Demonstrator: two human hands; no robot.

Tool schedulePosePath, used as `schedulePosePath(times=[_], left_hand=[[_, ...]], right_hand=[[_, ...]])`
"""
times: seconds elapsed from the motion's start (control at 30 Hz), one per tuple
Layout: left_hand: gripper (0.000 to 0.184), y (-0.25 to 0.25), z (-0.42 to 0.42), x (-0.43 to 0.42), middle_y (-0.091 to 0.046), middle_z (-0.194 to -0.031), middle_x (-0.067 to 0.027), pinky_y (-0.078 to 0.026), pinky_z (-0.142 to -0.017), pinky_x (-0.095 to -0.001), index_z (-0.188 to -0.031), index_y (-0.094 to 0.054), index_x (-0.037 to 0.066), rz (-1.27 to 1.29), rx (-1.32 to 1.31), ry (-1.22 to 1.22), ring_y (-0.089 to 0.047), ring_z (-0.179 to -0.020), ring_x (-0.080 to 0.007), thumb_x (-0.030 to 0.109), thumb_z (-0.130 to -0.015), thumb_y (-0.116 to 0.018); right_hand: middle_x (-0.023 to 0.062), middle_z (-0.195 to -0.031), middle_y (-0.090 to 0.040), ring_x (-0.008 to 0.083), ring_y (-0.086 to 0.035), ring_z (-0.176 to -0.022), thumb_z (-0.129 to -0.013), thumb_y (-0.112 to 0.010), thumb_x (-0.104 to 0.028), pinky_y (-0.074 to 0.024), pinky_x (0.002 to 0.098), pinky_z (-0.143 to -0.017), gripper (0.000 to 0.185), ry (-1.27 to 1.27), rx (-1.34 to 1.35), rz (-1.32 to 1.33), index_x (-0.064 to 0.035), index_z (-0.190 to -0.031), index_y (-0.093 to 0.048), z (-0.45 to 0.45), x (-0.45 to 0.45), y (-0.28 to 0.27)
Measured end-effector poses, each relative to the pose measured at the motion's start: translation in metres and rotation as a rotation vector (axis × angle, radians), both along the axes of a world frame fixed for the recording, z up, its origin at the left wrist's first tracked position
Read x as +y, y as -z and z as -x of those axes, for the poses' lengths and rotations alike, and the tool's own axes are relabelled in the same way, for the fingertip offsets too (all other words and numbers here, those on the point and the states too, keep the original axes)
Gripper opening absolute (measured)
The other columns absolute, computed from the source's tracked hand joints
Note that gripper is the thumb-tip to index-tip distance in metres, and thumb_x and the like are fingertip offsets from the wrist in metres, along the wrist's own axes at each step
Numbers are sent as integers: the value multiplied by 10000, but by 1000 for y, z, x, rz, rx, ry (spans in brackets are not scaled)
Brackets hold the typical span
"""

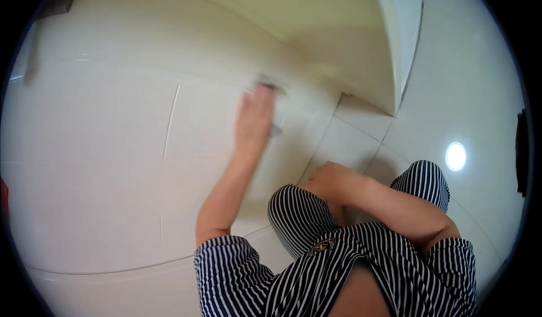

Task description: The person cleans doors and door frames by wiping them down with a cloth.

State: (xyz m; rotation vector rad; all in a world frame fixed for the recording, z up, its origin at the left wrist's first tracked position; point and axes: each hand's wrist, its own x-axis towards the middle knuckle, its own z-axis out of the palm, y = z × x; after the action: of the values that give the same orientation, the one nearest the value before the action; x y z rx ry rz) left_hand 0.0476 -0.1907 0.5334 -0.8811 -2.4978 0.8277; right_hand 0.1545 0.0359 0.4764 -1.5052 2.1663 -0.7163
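Observation:
My left hand reaches up to a pale, glossy panel and is smeared by motion. Its fingers are closed on a thin grey item, whose edges show past the fingertips and beside the palm. The blur hides whether this is a cloth or a flat tool. Low by my bent knee in striped trousers, my right hand hangs loosely with its fingers extended. Nothing shows in it, though its underside is hidden.
A cream wall corner juts out at the upper right. Pale floor tiles with dark joints lie beside my knees, and a round light reflection shines at the right. A dark grey object sits at the upper left, a red edge at far left.

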Motion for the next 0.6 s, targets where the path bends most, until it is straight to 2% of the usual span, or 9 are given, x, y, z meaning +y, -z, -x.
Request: schedulePosePath(times=[0.1,0.13,0.2,0.27,0.3,0.37,0.4,0.47,0.6], left_hand=[[502,56,-16,-16,-494,-1403,-140,-275,-1168,-479,-1315,-527,9,86,-259,-22,-428,-1360,-258,95,-822,-571],[462,64,-16,-20,-507,-1393,-113,-277,-1162,-498,-1282,-566,34,111,-271,3,-439,-1355,-225,94,-824,-564],[446,34,-13,-13,-522,-1382,-93,-265,-1167,-497,-1264,-585,50,125,-219,7,-445,-1352,-208,108,-822,-571],[431,-19,-17,-13,-537,-1370,-74,-254,-1173,-496,-1245,-604,66,128,-172,0,-451,-1348,-190,123,-819,-577],[415,-42,-8,-12,-554,-1351,-60,-256,-1163,-522,-1225,-619,85,71,-52,41,-468,-1333,-186,130,-815,-582],[377,-95,8,-3,-583,-1319,-44,-259,-1135,-580,-1189,-641,117,-21,172,83,-500,-1305,-188,129,-817,-586],[356,-131,12,-1,-595,-1307,-44,-260,-1118,-612,-1174,-648,132,-60,280,78,-516,-1293,-193,121,-824,-585],[331,-207,4,-8,-608,-1294,-47,-259,-1089,-653,-1164,-651,145,-38,506,64,-525,-1286,-200,98,-845,-576],[315,-378,-31,-58,-602,-1308,-87,-249,-1119,-630,-1219,-608,98,204,1059,-161,-528,-1273,-242,165,-924,-520]], right_hand=[[92,-1100,-665,300,-604,-1106,-376,-922,-281,-469,409,-955,807,-27,47,-63,-88,-1110,-647,2,-6,-19],[100,-1094,-668,303,-614,-1089,-481,-885,-283,-478,411,-938,691,-29,24,-30,-88,-1101,-652,0,-3,-14],[109,-1089,-671,305,-623,-1072,-586,-849,-284,-487,413,-921,576,-71,54,5,-87,-1092,-657,-1,0,-14],[126,-1096,-669,319,-625,-1070,-823,-663,-214,-487,410,-922,321,-44,68,-3,-92,-1120,-656,-4,-2,-23],[126,-1096,-669,319,-625,-1070,-823,-663,-214,-487,410,-922,321,-65,107,0,-92,-1120,-656,-3,0,-18],[137,-1107,-665,332,-622,-1076,-927,-496,-167,-490,422,-926,274,33,36,-16,-94,-1140,-651,0,3,0],[137,-1107,-665,332,-622,-1076,-927,-496,-167,-490,422,-926,274,31,67,-6,-94,-1140,-651,2,4,9],[158,-1039,-684,343,-663,-996,-838,-550,-110,-521,451,-870,195,85,40,73,-61,-979,-677,3,5,27],[162,-1065,-680,349,-661,-1003,-864,-529,-145,-520,453,-880,217,96,20,108,-60,-993,-681,6,6,18]])
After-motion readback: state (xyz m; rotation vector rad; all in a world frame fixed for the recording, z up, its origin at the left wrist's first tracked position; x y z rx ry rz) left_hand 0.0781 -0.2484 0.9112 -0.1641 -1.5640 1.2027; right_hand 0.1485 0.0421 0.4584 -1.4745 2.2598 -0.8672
